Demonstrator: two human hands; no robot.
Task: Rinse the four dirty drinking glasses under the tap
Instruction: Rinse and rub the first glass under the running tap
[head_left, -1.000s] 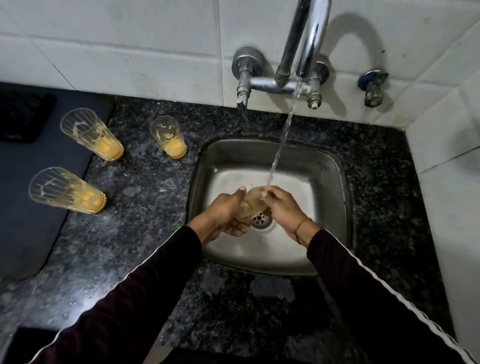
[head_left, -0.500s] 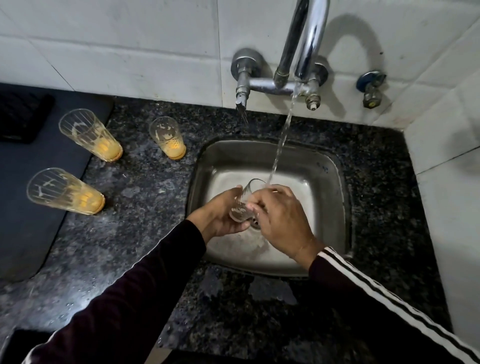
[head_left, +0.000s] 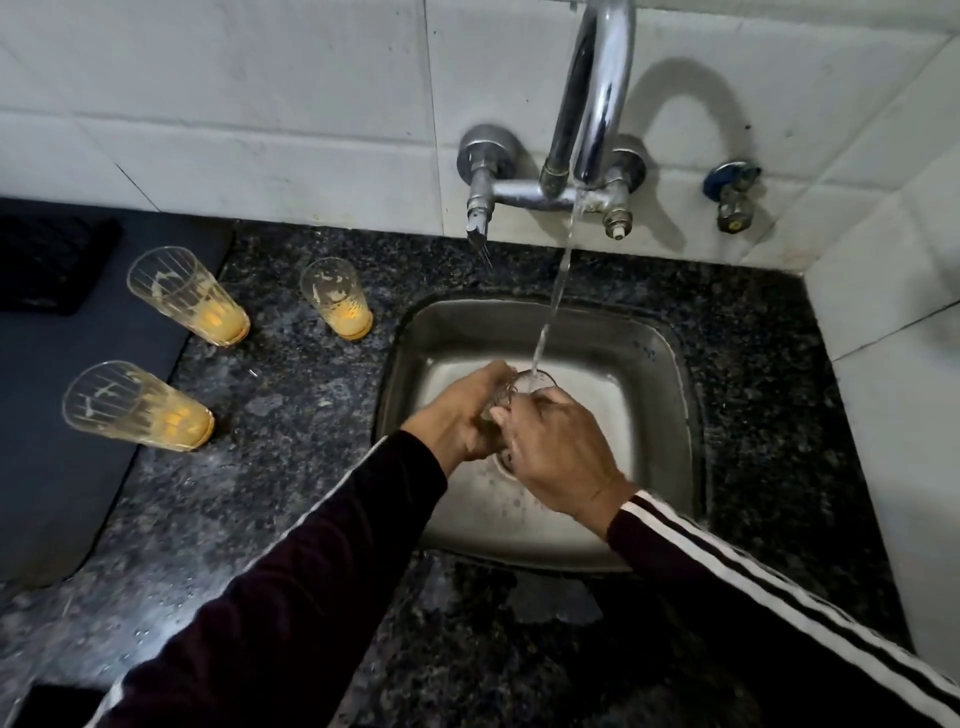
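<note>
Over the steel sink I hold a clear drinking glass upright, its mouth under the water stream from the chrome tap. My left hand grips the glass from the left, and my right hand wraps around it from the front right, hiding most of its body. Three dirty glasses with orange residue stand on the left: one on the granite by the sink, one farther left, one nearer me.
Dark speckled granite counter surrounds the sink. A dark mat covers the left side, with a black object at its far end. A small valve sits on the tiled wall at right. A white tiled side wall borders the right.
The glass went from tilted low over the drain to upright with its mouth under the stream. My right hand turned over and now wraps the glass from the front.
</note>
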